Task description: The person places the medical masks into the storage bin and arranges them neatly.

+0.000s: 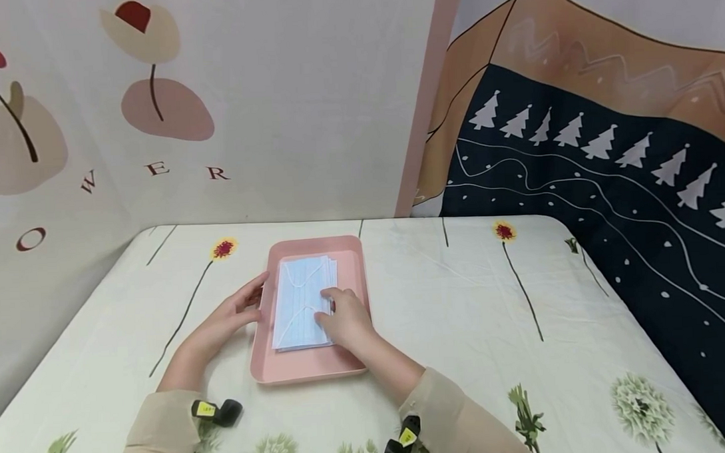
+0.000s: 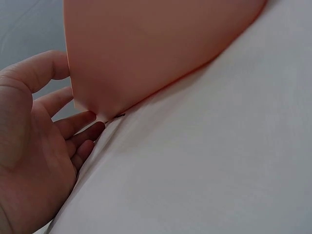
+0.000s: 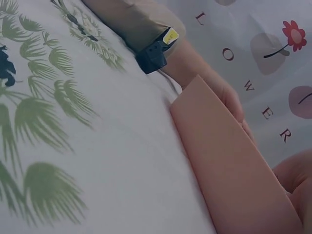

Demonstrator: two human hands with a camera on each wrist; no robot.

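A stack of light blue pleated face masks (image 1: 299, 302) with white ear loops lies in a shallow pink tray (image 1: 307, 365). My left hand (image 1: 229, 316) is at the tray's left side, with its fingers extended against the outer wall; the left wrist view shows this hand (image 2: 41, 131) beside the tray's pink wall (image 2: 146, 48). Over the right edge of the stack is my right hand (image 1: 350, 320), thumb and index fingertips on or just above the masks with a gap between them. Its other fingers are hidden. The tray wall (image 3: 229, 156) largely blocks the right wrist view.
A white cloth with printed flowers covers the table (image 1: 462, 329) around the tray. Behind stands a pale printed curtain (image 1: 310, 108), with a dark tree-patterned cloth (image 1: 577, 199) at the right. Each wrist wears a small black device, such as the left strap camera (image 1: 218, 411).
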